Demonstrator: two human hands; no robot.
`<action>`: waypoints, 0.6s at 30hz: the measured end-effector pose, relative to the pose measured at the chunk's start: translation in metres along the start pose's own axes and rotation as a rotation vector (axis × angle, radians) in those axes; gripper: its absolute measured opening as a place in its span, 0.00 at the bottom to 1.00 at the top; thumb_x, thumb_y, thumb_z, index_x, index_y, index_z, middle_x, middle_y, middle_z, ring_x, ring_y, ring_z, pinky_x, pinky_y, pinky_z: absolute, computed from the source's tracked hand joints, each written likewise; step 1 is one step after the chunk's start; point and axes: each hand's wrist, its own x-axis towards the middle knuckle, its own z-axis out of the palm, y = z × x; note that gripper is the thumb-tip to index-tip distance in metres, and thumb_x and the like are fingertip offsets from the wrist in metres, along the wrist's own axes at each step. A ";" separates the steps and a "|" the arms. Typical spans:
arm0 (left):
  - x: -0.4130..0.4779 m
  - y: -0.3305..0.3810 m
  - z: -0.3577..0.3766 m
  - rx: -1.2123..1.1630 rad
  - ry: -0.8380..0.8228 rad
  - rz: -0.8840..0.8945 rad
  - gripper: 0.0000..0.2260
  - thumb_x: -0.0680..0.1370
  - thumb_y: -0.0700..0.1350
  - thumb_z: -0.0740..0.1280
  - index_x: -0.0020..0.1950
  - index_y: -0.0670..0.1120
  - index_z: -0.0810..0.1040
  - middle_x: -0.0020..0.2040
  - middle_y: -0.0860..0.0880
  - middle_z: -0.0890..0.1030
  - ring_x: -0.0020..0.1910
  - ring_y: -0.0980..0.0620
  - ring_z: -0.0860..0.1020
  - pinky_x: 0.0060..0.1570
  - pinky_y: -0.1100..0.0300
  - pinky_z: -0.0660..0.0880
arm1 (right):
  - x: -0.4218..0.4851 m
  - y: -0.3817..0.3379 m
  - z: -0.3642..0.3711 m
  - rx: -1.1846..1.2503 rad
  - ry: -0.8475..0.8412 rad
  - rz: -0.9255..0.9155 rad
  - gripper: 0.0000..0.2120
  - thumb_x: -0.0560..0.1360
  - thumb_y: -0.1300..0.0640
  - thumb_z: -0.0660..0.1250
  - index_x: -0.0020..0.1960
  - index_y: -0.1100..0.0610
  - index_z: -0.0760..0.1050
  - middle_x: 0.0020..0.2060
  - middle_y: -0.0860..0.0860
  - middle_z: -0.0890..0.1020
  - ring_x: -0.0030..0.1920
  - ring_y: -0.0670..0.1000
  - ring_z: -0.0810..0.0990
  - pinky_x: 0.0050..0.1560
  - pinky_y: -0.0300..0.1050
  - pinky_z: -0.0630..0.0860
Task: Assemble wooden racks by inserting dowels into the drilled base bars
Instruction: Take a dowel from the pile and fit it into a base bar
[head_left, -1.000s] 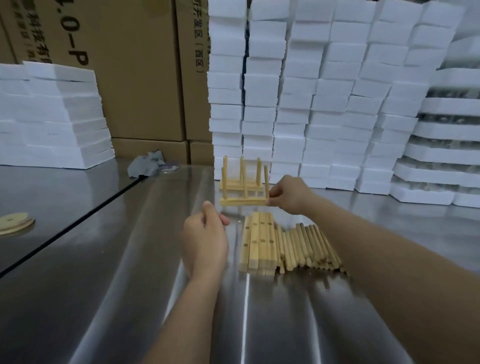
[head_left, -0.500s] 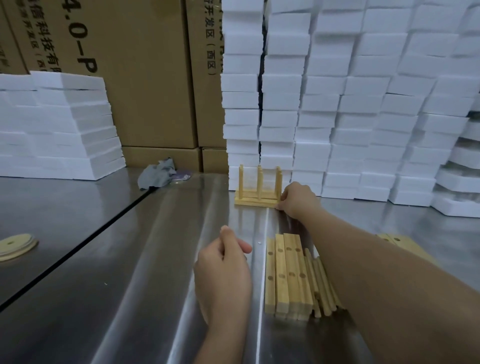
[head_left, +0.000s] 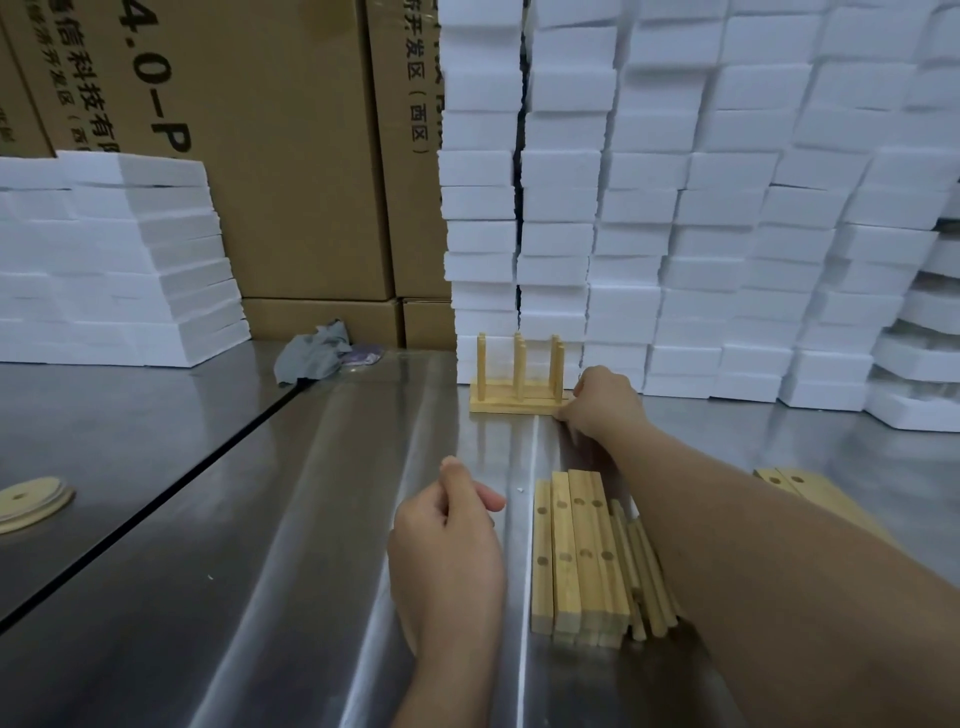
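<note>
While the left hand hovers loosely curled, empty, the right hand pinches the pale-wood rack by its base.

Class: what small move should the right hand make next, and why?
Probably let go of the rack and reach for the drilled bars: the rack stands upright on the table, the right hand holds its end, and the left hand holds nothing.
</note>
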 end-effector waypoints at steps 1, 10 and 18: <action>-0.001 0.001 0.000 0.000 -0.001 -0.005 0.21 0.86 0.59 0.58 0.37 0.62 0.83 0.25 0.54 0.78 0.23 0.58 0.74 0.35 0.57 0.71 | 0.000 0.001 0.000 0.001 -0.003 -0.002 0.15 0.74 0.53 0.76 0.55 0.57 0.75 0.50 0.54 0.81 0.50 0.57 0.79 0.45 0.48 0.75; -0.001 0.003 0.000 0.015 0.010 -0.009 0.21 0.85 0.59 0.58 0.37 0.62 0.83 0.25 0.52 0.78 0.22 0.58 0.74 0.33 0.57 0.69 | -0.004 -0.007 -0.001 -0.138 0.043 -0.023 0.28 0.71 0.32 0.75 0.52 0.54 0.73 0.48 0.51 0.78 0.48 0.56 0.77 0.42 0.47 0.70; 0.000 0.003 0.001 0.021 0.003 0.000 0.22 0.85 0.58 0.58 0.36 0.62 0.83 0.24 0.53 0.77 0.22 0.58 0.74 0.33 0.58 0.68 | -0.003 -0.010 0.001 -0.149 0.026 -0.002 0.27 0.73 0.32 0.73 0.52 0.54 0.71 0.42 0.49 0.76 0.47 0.55 0.77 0.34 0.45 0.64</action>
